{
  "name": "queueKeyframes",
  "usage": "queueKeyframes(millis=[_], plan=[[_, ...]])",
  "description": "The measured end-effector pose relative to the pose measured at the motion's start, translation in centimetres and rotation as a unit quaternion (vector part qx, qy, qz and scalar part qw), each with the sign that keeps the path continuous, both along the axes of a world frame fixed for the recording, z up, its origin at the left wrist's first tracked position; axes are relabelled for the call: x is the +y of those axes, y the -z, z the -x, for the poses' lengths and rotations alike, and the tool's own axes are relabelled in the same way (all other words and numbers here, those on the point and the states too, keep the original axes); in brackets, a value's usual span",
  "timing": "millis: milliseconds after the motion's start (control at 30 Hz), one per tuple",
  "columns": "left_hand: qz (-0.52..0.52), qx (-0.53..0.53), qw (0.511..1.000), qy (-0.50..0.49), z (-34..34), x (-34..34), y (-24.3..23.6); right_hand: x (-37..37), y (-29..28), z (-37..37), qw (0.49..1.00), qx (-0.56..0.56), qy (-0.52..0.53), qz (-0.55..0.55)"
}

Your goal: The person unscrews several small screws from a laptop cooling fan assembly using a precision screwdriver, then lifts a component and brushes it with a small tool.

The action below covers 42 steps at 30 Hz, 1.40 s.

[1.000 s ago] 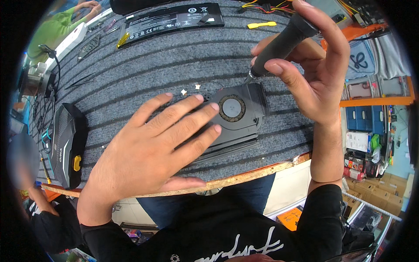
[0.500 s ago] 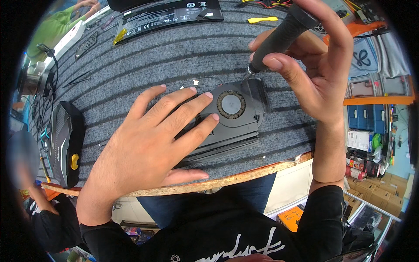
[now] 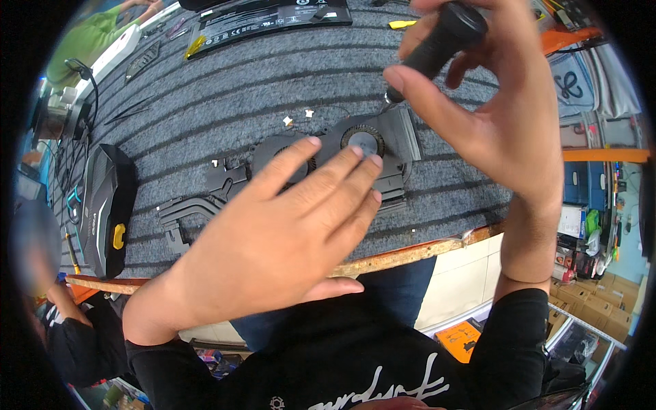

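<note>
I look down on a table covered by a grey carpet mat (image 3: pixel 225 102) with dark ribs; its near edge (image 3: pixel 424 249) is bare, worn wood. On the right side of the room I see brown cardboard boxes (image 3: pixel 608 301) in a pile and, above them, blue drawers (image 3: pixel 588 188). On the mat, close to the near edge, lies the black fan assembly (image 3: pixel 335 142), two round fans with flat pipes going to the left. A black battery (image 3: pixel 273 17) lies at the far side. The left hand (image 3: pixel 287 239) is spread out, palm down, its fingertips appearing to rest on the right fan; it grips nothing. The right hand (image 3: pixel 509 130) has its thumb and fingers closed around a tilted black screwdriver (image 3: pixel 437 51), whose tip is at the far right corner of the assembly; I cannot tell if it touches. Two tiny white plugs (image 3: pixel 309 114) lie just beyond the fans.
</note>
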<state>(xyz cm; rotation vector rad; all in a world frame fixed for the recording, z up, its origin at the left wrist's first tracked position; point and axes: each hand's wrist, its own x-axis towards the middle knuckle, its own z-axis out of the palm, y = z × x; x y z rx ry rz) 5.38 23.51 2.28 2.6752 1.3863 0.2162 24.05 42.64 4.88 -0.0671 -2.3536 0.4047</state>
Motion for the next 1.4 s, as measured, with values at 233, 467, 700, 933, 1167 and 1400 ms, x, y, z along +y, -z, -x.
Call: queueKeyframes(millis=[233, 467, 700, 933, 1167, 1400], plan=[[-0.009, -0.048, 0.999, -0.011, -4.2, -0.2, 2.6, -2.6, -7.0, 2.4, 0.927, -0.267, 0.194, -0.178], [-0.061, -0.076, 0.992, -0.082, -5.7, 0.3, 4.4, -4.0, -9.9, 4.0, 0.882, -0.409, 0.197, -0.123], [-0.075, -0.086, 0.991, -0.074, -5.6, 0.5, 4.9, -3.7, -12.2, 5.5, 0.870, -0.484, 0.094, 0.013], [-0.081, -0.052, 0.993, -0.075, -5.7, 0.5, 5.2, -2.7, -13.6, 4.0, 0.849, -0.528, 0.017, -0.025], [-0.091, -0.045, 0.992, -0.078, -5.5, 0.4, 5.3, -3.4, -13.0, 3.6, 0.829, -0.553, -0.006, -0.083], [-0.098, -0.065, 0.990, -0.077, -5.5, 0.4, 5.5, -4.3, -12.4, 3.7, 0.811, -0.573, 0.071, -0.098]])
